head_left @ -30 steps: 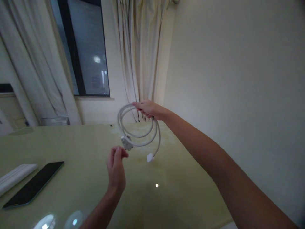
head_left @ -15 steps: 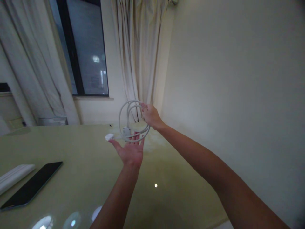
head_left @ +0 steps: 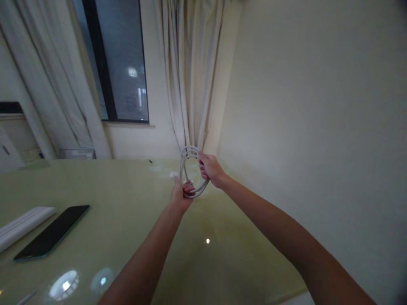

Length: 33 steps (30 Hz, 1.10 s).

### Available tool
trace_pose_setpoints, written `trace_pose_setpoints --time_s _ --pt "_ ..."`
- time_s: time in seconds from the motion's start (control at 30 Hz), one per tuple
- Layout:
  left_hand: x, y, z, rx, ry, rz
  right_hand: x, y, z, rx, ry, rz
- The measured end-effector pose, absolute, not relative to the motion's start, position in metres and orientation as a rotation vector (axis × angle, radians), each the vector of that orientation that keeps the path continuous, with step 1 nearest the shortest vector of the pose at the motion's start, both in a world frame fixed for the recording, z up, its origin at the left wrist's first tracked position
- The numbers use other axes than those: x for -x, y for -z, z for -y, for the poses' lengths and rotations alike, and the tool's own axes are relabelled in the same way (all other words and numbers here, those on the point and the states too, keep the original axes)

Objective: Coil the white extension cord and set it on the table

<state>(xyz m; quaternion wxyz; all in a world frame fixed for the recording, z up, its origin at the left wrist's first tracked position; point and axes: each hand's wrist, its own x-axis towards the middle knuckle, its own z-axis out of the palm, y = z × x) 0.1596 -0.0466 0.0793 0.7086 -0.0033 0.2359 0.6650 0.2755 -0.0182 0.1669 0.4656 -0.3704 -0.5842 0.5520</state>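
A white cable (head_left: 182,163), wound into several loops, hangs in the air above the far part of the table, between my two hands. My left hand (head_left: 181,197) is closed around the lower left of the coil, its fingers curled over the loops. By its thumb shows a small white end piece (head_left: 173,174), blurred. On the other side, my right hand (head_left: 211,168) grips the right of the loops with its fingers wrapped round them. The grey-white plug piece seen near the coil is mostly hidden by my left fingers.
On the glossy greenish table (head_left: 127,220) at the left lie a flat black tablet-like slab (head_left: 52,233) and a long white object (head_left: 23,224). A tiny dark bit (head_left: 150,161) lies near the back edge. Curtains (head_left: 193,76) hang behind; a wall (head_left: 302,106) rises on the right.
My left hand was open, palm up, under the cable; its fingers have closed on the loops. The coil has narrowed and moved slightly right and down, with both hands.
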Motion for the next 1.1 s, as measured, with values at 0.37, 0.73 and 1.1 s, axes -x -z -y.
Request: trace_pose_setpoints --time_s 0.37,0.73,1.1 --pt "-0.161 -0.078 0.041 -0.096 -1.466 -0.304 -0.310 -0.139 0.043 0.663 -1.439 1.439" --pt "-0.166 -0.062 0.043 -0.140 -1.591 -0.333 -0.340 -0.076 0.052 0.710 -1.485 1.202" --pt "-0.170 -0.052 0.034 -0.458 -1.624 -0.729 -0.362 -0.046 0.033 0.930 -1.452 1.163"
